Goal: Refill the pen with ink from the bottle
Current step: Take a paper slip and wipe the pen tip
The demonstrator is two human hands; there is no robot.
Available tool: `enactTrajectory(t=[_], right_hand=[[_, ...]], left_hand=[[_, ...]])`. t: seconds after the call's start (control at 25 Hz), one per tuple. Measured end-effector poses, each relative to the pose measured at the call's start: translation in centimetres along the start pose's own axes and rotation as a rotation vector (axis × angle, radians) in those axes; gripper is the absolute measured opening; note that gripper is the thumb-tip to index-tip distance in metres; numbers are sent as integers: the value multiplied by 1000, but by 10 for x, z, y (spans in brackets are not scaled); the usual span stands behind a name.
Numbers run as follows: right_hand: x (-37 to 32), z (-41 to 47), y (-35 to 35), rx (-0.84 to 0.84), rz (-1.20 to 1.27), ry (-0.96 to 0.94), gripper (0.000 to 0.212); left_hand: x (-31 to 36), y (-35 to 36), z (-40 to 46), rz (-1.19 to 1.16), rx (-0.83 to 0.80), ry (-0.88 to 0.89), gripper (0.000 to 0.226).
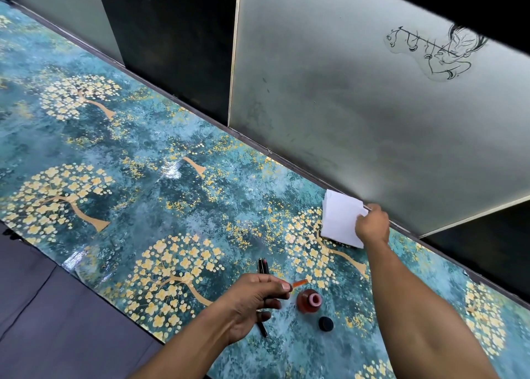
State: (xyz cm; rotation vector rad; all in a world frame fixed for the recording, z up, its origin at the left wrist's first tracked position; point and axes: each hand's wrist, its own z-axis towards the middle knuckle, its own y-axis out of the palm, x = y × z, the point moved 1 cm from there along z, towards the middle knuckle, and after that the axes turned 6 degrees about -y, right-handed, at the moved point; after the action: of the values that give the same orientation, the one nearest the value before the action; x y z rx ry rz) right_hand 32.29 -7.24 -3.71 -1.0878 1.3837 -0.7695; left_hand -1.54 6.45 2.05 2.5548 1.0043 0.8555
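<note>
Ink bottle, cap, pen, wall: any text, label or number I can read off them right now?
None readable.
Ink bottle: no label visible.
Cap: plain black.
Pen parts: no legible marking.
Wall drawing: line sketch only, no words.

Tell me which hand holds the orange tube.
The left hand pinches the orange tube above the open bottle; the right hand grips the white tissue.

On a table (114, 154), an open ink bottle (308, 301) stands near the front edge, its cap (325, 324) just in front and right. Pen parts (263, 266) lie left of the bottle. A tissue stack (339, 219) sits behind, against the wall (344, 106).
</note>
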Motion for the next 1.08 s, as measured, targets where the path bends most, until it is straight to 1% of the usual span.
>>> enactTrajectory(t=[0.16,0.24,0.32,0.36,0.52,0.68,0.72,0.84,0.96,1.08], right_hand=[[0,19,2,-82,22,53,38],[-1,21,5,-100,50,80,26],[-2,20,8,-91,78,109,10],[-3,18,9,-82,86,122,6],[-5,9,5,-46,-14,121,9],[-7,3,-3,5,-27,-21,16],[-7,2,-5,8,-23,-32,17],[-2,0,-7,-41,-42,-47,19],[0,0,-5,-112,-12,-65,16],[-4,-1,-10,-34,-13,-30,18]], left_hand=[[1,-5,2,6,15,2,13],[3,-7,1,-2,21,4,11],[5,-9,0,1,27,11,13],[6,-10,0,5,31,13,15],[8,-11,-2,29,29,21,12],[8,-5,-3,33,23,30,15],[8,-3,-4,38,22,29,14],[5,1,-6,53,10,23,11],[3,2,-6,56,15,11,16],[2,1,-4,52,25,12,18]])
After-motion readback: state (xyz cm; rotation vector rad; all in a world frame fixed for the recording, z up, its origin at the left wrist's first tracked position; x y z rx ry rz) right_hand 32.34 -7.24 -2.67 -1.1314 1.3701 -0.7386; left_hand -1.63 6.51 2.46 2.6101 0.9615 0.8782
